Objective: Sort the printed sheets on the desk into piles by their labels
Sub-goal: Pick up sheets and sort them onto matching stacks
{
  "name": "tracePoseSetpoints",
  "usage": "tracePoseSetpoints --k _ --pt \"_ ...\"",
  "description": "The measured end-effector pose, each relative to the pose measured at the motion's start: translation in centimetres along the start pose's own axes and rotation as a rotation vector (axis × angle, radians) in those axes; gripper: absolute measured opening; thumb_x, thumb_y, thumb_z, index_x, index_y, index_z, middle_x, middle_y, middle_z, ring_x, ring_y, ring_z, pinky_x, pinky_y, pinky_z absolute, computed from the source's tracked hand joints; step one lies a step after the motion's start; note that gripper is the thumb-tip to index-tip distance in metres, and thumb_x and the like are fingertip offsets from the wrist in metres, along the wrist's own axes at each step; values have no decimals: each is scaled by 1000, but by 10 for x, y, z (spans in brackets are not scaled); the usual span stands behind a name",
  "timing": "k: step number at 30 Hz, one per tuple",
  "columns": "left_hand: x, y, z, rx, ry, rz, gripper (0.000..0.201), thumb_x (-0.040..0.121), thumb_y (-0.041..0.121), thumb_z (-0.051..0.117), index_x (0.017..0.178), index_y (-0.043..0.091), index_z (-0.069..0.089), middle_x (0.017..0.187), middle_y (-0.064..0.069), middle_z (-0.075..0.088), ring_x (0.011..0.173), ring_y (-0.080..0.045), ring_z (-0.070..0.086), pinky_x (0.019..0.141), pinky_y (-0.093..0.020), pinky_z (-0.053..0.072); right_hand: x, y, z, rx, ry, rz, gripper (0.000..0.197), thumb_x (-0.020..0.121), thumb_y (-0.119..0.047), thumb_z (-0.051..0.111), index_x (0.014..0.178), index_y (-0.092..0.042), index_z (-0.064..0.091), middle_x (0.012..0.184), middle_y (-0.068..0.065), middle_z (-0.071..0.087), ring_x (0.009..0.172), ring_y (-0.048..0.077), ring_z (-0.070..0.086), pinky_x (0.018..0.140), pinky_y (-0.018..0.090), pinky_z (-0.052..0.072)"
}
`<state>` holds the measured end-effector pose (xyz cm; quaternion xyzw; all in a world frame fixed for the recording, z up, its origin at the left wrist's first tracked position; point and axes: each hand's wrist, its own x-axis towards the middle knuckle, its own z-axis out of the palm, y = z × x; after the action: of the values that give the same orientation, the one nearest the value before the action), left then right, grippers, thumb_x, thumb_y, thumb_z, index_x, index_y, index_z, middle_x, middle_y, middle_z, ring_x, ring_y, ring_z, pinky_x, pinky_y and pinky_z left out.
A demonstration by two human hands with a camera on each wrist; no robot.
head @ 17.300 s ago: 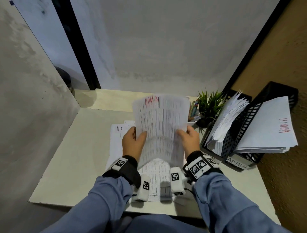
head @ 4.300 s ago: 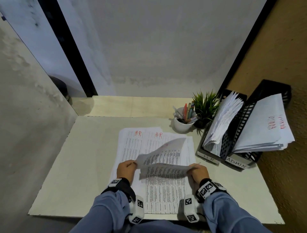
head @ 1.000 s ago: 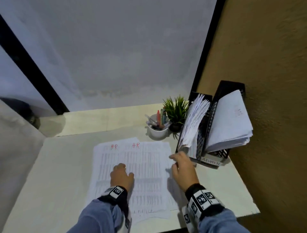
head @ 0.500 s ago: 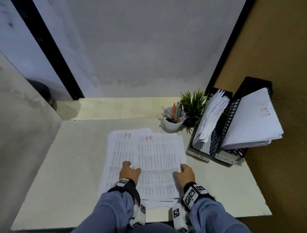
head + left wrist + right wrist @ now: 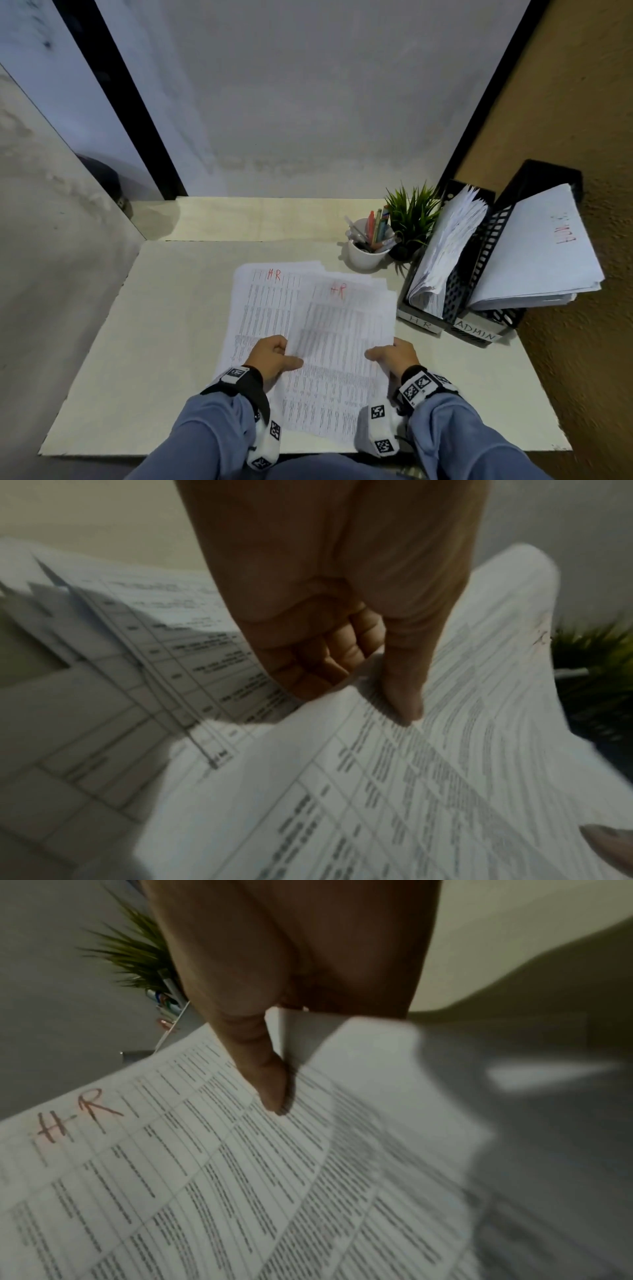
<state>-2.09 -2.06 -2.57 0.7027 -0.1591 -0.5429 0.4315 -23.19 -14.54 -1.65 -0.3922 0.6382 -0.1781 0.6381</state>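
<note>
Lifting top sheet [image 5: 342, 329] marked "HR" off loose stack [image 5: 260, 308], both near corners pinched. Left hand [image 5: 272, 356]: thumb flat on top of paper, fingers curled beneath, per left wrist view [image 5: 400, 669]. Right hand [image 5: 394, 356]: thumb pressed on top face, remaining fingers hidden under sheet, cannot tell their spread [image 5: 270, 1080]. Sheet bowed upward, far edge raised, just nearer than white pen cup [image 5: 364, 253]. Second "HR" page exposed on stack, left of pen cup and nearer. Desk [image 5: 154, 342] bare elsewhere near stack. Right of pen cup: small plant [image 5: 412, 216], then black file holder [image 5: 459, 298] with "HR" slot [image 5: 419, 320] nearest the cup and "ADMIN" slot [image 5: 476, 332] beyond, both already stuffed with paper.

Risks, judged: thin pinch could carry two pages at once; floppy sheet could catch pens or plant on swing toward holder; crowded HR slot could crumple incoming edge; adjacent slots invite misfiling into ADMIN.
</note>
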Motion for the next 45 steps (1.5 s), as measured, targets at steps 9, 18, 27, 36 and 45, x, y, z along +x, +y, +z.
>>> tracePoseSetpoints --k 9,18,27,36,45 --pt "8 3 -43 544 715 -9 55 77 47 66 117 11 52 119 -13 51 110 -34 47 88 -44 44 7 3 0 113 83 82 33 80 15 41 54 -4 50 57 8 49 58 21 46 57 27 40" --pt "7 -2 -58 425 582 -39 39 81 14 69 114 0 53 114 -20 60 96 -31 58 78 -32 43 8 13 8 181 76 -1 42 68 23 27 43 1 52 49 11 52 54 22 46 53 26 37" --pt "-3 0 -54 482 562 109 36 94 10 51 130 5 55 119 -17 63 104 -33 60 86 -31 46 2 8 8 188 94 25 38 70 23 28 50 3 53 51 15 52 49 23 45 43 23 38" --pt "-11 8 -37 56 637 248 41 83 -5 45 60 23 66 71 0 66 73 -24 56 59 -23 40 -1 -1 8 -99 68 35 19 75 5 62 66 -9 55 66 5 50 58 14 51 48 14 43" --pt "-5 1 -9 -165 347 99 26 79 -6 48 63 7 63 81 -12 64 86 -25 55 77 -30 44 -11 -5 4 -3 60 6 19 72 14 61 77 -4 56 87 14 61 93 32 61 77 32 45"
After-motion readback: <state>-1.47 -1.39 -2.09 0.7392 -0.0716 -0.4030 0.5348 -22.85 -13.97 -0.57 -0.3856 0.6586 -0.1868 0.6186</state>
